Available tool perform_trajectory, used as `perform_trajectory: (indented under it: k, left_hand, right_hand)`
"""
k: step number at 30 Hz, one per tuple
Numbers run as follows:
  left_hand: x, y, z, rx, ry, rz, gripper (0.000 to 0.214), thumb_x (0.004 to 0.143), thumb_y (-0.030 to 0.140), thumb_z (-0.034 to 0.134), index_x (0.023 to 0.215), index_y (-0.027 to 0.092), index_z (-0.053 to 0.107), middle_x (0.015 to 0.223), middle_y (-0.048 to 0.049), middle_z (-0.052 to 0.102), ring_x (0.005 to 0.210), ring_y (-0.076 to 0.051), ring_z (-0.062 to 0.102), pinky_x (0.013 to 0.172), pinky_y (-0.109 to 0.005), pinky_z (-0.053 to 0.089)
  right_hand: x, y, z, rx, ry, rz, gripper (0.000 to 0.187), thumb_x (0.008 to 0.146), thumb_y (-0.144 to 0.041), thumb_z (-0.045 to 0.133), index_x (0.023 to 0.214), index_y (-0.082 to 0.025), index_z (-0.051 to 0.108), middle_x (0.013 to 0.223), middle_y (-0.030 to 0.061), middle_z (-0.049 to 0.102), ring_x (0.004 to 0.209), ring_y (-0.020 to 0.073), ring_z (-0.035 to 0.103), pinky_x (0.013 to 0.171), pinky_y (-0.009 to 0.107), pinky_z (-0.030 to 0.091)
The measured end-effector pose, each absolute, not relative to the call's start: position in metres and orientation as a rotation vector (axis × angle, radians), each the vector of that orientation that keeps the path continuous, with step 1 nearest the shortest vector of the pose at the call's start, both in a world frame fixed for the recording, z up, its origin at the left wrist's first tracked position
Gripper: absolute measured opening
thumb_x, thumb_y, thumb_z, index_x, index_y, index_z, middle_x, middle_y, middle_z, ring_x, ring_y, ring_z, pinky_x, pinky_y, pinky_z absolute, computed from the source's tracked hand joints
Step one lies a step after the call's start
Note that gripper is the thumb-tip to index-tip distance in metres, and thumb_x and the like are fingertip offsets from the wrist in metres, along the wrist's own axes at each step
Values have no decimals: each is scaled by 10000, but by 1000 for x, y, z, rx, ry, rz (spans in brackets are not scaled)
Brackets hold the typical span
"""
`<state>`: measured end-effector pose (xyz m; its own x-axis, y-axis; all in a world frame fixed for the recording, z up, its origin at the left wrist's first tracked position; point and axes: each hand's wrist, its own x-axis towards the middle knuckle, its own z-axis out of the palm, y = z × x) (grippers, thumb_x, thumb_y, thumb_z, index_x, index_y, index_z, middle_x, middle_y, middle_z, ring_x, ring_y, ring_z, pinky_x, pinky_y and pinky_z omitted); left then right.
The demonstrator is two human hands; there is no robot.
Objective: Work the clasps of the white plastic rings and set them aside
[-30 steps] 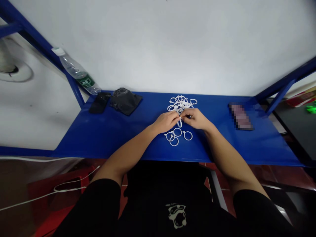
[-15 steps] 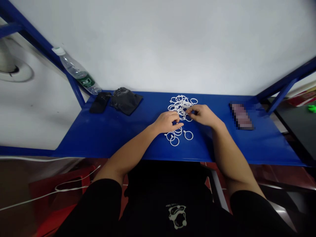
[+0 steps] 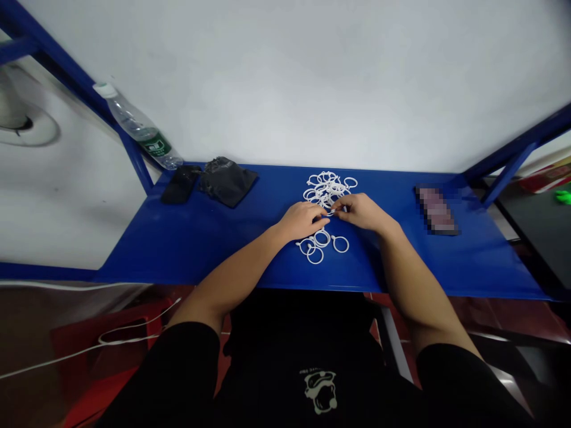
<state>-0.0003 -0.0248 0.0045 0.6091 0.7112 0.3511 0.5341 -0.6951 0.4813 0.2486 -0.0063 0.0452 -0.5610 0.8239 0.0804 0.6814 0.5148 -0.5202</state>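
A heap of white curtain rings [image 3: 329,185], each with a small eyelet, lies on the blue tabletop [image 3: 214,244]. My right hand [image 3: 360,211] pinches one white ring [image 3: 331,213] at the near edge of the heap. Facing it, my left hand [image 3: 302,220] has its thumb and index finger apart, with the tips close to that ring; whether they touch it I cannot tell. Several loose rings [image 3: 315,255] lie on the near side of my left hand, some overlapping. One separate ring [image 3: 341,244] is a little to their right.
A dark drawstring pouch [image 3: 229,183] and a black flat object [image 3: 181,185] lie at the back left. Beside them a plastic bottle [image 3: 138,128] leans by the blue frame. A pixelated phone-shaped object [image 3: 437,210] lies at the right. Behind the table stands a white wall [image 3: 307,83].
My right hand has drawn toward me and left, bringing a ring from the heap's edge close to my left fingertips. My left hand has barely moved.
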Motion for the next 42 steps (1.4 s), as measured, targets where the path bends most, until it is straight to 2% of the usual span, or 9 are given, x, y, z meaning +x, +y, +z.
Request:
perform_trajectory:
  k: [5, 10, 17, 21, 25, 29, 31, 36, 42]
  left_hand:
    - [-2, -22, 4, 2497, 1061, 892, 199, 1104, 320, 629, 1164, 210, 785, 1053, -77, 821, 1016, -229, 770, 946, -403, 595]
    - [-3, -23, 2, 2543, 1031, 986, 235, 1121, 290, 570, 1070, 211, 785, 981, -68, 818, 949, -211, 766, 882, -377, 567]
    - [-1, -23, 1, 2574, 1077, 1058, 225, 1053, 229, 587, 894, 209, 746, 841, -50, 780, 846, -201, 736, 826, -364, 523]
    - [-3, -21, 3, 2564, 1056, 1061, 196, 1016, 217, 626, 854, 209, 737, 830, -36, 782, 834, -197, 734, 813, -359, 512]
    - [-5, -18, 4, 2510, 1055, 980, 126, 1027, 285, 692, 989, 213, 787, 888, -33, 800, 862, -195, 741, 857, -370, 540]
    - [-5, -15, 0, 2473, 1118, 897, 100, 1022, 289, 733, 1016, 212, 795, 966, -50, 812, 930, -213, 746, 913, -396, 570]
    - [-4, -13, -2, 2487, 1128, 868, 91, 1015, 291, 750, 1017, 212, 795, 1011, -59, 818, 980, -232, 747, 939, -419, 576]
    - [-4, -12, -7, 2489, 1154, 835, 100, 1013, 294, 759, 1061, 214, 797, 1096, -68, 815, 1048, -249, 740, 1000, -456, 573]
    - [-4, -12, -8, 2508, 1161, 814, 140, 1013, 312, 762, 1105, 212, 797, 1188, -73, 810, 1106, -259, 723, 1044, -465, 553]
  right_hand:
    - [241, -18, 57, -1088, -2287, 783, 217, 983, -381, 694, 1003, -216, 833, 886, 37, 816, 741, 158, 684, 705, 312, 489]
    - [235, -21, 55, -1028, -2196, 855, 223, 981, -430, 731, 960, -222, 808, 822, 15, 778, 699, 146, 633, 671, 308, 472]
    - [226, -21, 48, -987, -2071, 959, 294, 964, -493, 759, 905, -205, 763, 757, 13, 740, 655, 145, 598, 629, 305, 465]
    - [229, -22, 51, -1027, -2104, 932, 230, 942, -426, 749, 897, -202, 769, 776, 20, 762, 667, 143, 624, 638, 298, 474]
    - [243, -17, 53, -1164, -2310, 894, 118, 889, -306, 734, 841, -209, 780, 753, 5, 760, 673, 138, 642, 666, 306, 473]
    - [250, -11, 50, -1219, -2395, 944, 163, 897, -390, 776, 888, -229, 803, 744, -9, 750, 651, 142, 630, 644, 321, 461]
    - [248, -10, 47, -1207, -2338, 827, 182, 931, -405, 754, 957, -232, 806, 806, 8, 763, 692, 157, 647, 672, 332, 480]
    - [239, -5, 34, -1193, -2368, 506, 226, 909, -257, 721, 1123, -239, 793, 1129, 100, 790, 986, 258, 715, 864, 406, 548]
    - [236, 0, 25, -1203, -2467, 449, 161, 932, -204, 625, 975, -245, 774, 985, 70, 790, 911, 236, 710, 794, 362, 518]
